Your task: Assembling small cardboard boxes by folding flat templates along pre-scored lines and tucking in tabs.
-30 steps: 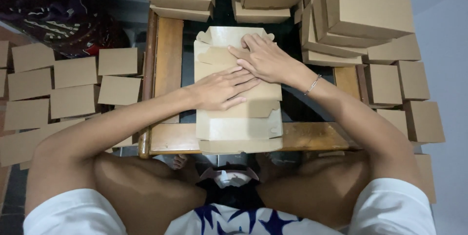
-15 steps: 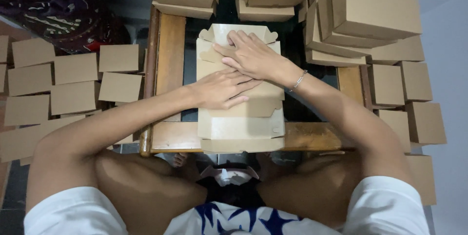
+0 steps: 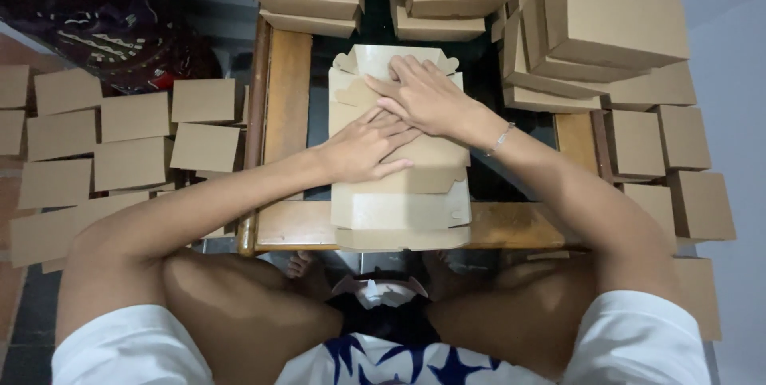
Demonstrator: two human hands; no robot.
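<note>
- both hands lie flat and open, fingers together, pressing on a flat brown cardboard box blank and gripping nothing.
- the left hand sits mid-sheet; the right hand sits nearer the far end, touching the left fingertips.
- the blank lies along the middle of the small wooden table, reaching its near edge, likely pressed to keep folds flat.
- finished brown boxes are stacked at the far right corner.
- flat brown squares lie on the floor beyond the left edge.

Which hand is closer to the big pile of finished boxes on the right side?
The right hand. It presses the far part of the flat cardboard box, nearer the stacked boxes. The left hand lies lower on the cardboard, farther from the stack.
</note>
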